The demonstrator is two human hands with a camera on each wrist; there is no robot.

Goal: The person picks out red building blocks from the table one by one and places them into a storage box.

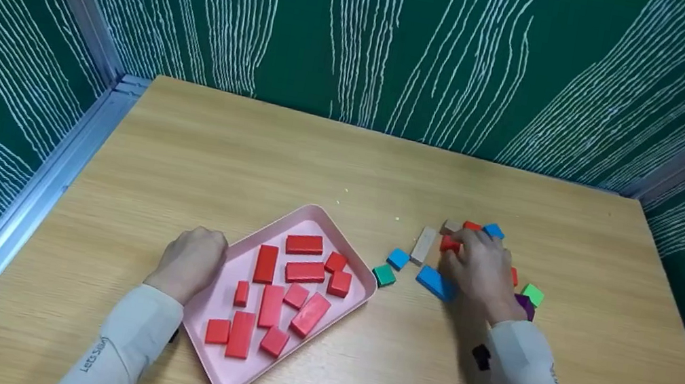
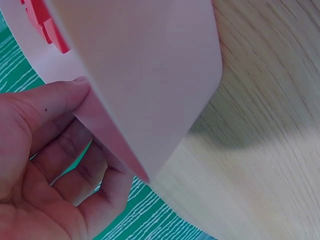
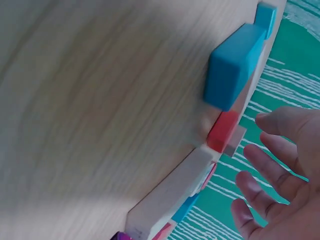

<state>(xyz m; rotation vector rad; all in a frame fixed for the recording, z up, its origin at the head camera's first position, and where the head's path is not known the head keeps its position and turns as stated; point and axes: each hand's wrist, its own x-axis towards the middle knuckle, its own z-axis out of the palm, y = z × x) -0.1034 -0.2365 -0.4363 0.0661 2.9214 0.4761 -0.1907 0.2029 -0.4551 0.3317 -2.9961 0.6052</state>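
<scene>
A pink tray (image 1: 225, 376) with several red blocks (image 1: 240, 335) spread inside lies left of centre in the head view. My left hand (image 1: 194, 261) grips its left edge; the left wrist view shows the thumb (image 2: 60, 97) on the tray wall (image 2: 150, 75) and the other fingers curled beneath. Over the loose blocks on the right is my right hand (image 1: 480, 269), close to a red block (image 1: 450, 244). In the right wrist view its fingers (image 3: 272, 170) are spread and loosely bent, apart from the red block (image 3: 223, 131) and a blue block (image 3: 235, 67), holding nothing visible.
Around the right hand lie a wooden block (image 1: 423, 245), blue blocks (image 1: 435, 282), a dark green block (image 1: 384, 275), a light green block (image 1: 533, 294) and a purple block (image 1: 525, 306). Green walls with white streaks (image 1: 367, 38) border the wooden table (image 1: 239, 148).
</scene>
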